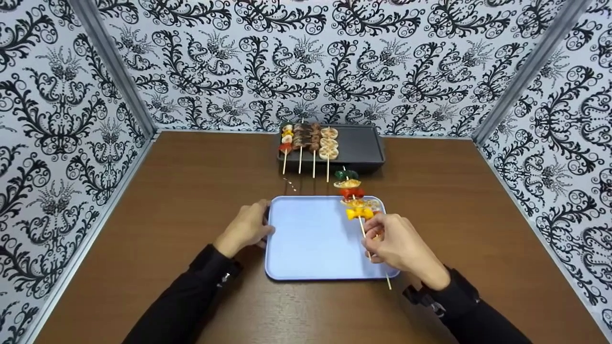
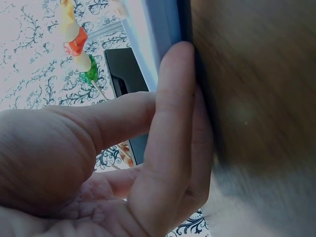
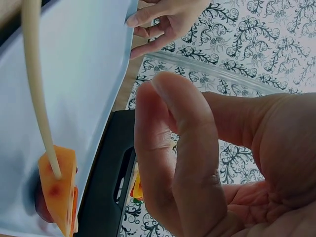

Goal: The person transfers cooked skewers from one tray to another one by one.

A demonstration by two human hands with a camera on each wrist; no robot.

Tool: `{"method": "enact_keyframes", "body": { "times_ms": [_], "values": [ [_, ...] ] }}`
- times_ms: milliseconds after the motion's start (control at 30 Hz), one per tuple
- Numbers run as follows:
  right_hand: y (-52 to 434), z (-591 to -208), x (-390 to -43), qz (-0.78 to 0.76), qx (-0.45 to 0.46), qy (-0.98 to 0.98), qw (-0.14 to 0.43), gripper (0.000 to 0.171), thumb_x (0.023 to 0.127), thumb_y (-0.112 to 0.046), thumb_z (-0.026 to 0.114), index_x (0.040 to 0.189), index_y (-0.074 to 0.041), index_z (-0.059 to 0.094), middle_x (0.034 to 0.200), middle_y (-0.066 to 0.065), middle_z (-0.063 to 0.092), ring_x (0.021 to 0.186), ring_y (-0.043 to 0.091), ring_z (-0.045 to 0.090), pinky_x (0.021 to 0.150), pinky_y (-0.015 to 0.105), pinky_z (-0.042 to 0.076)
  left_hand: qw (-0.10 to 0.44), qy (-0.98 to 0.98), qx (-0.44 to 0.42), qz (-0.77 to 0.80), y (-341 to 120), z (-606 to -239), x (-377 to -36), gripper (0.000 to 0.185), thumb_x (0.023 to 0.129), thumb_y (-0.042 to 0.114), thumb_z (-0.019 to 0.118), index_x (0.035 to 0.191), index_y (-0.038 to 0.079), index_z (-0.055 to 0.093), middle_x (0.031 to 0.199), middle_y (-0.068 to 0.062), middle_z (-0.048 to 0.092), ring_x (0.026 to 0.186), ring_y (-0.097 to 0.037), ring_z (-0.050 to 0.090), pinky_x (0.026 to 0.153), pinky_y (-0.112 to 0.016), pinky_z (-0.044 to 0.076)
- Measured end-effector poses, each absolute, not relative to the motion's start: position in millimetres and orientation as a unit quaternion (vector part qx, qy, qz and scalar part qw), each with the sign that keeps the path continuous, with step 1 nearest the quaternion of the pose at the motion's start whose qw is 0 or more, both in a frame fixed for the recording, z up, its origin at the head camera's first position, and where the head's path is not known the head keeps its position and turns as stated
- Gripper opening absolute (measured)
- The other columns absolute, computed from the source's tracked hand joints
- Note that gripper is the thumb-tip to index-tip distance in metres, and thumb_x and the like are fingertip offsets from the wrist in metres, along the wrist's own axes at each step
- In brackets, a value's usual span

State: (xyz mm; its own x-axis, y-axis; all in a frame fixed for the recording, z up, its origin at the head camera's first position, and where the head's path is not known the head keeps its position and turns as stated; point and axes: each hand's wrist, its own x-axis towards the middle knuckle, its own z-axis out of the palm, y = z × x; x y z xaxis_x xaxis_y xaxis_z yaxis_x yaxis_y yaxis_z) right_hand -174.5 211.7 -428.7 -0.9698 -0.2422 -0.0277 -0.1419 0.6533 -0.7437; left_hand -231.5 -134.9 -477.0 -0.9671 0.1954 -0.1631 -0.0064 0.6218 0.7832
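Our right fingers (image 1: 374,221) pinch a multicoloured vegetable skewer (image 1: 352,193) crosswise above the pale-blue rectangular tray (image 1: 311,239) our left fingers (image 2: 173,123) grip.

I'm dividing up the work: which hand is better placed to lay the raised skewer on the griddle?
Probably the right hand: it holds that skewer and is on the same side as the bare part of the griddle. The left hand holds the tray at its left edge.

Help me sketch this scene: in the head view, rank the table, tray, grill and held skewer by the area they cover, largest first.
1. Table
2. Tray
3. Grill
4. Held skewer
No two look alike in size.
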Motion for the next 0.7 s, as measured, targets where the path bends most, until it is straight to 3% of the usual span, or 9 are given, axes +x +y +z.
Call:
{"method": "enact_keyframes", "body": {
  "times_ms": [300, 533, 700],
  "values": [
    [211, -435, -163, -0.364, -0.124, 0.922, 0.031, 0.011, 0.088, -0.003, 0.07, 0.098, -0.004, 0.072, 0.081, 0.002, 0.068, 0.054, 0.011, 0.065, 0.048, 0.026, 0.059, 0.115, 0.889, 0.047, 0.44, -136, -480, -230, 0.072, 0.092, -0.009, 0.072, 0.156, -0.002, 0.041, 0.089, -0.016, 0.066, 0.067, -0.024, 0.072, 0.052, -0.032, 0.065],
    [213, -440, -154, -0.303, -0.134, 0.944, 0.002, 0.008, 0.086, -0.005, 0.072, 0.092, -0.011, 0.073, 0.076, -0.007, 0.066, 0.064, 0.008, 0.059, 0.059, 0.022, 0.053, 0.116, 0.887, 0.053, 0.444, -134, -481, -230, 0.072, 0.091, -0.011, 0.071, 0.155, -0.004, 0.041, 0.089, -0.017, 0.065, 0.066, -0.025, 0.072, 0.052, -0.033, 0.065],
    [213, -439, -148, -0.334, -0.124, 0.934, 0.033, 0.009, 0.087, -0.002, 0.07, 0.095, -0.006, 0.072, 0.077, -0.003, 0.066, 0.053, 0.009, 0.063, 0.048, 0.024, 0.057, 0.115, 0.892, 0.055, 0.434, -133, -478, -231, 0.072, 0.091, -0.01, 0.071, 0.156, -0.004, 0.041, 0.088, -0.017, 0.065, 0.065, -0.024, 0.071, 0.052, -0.033, 0.065]
  ]
}}
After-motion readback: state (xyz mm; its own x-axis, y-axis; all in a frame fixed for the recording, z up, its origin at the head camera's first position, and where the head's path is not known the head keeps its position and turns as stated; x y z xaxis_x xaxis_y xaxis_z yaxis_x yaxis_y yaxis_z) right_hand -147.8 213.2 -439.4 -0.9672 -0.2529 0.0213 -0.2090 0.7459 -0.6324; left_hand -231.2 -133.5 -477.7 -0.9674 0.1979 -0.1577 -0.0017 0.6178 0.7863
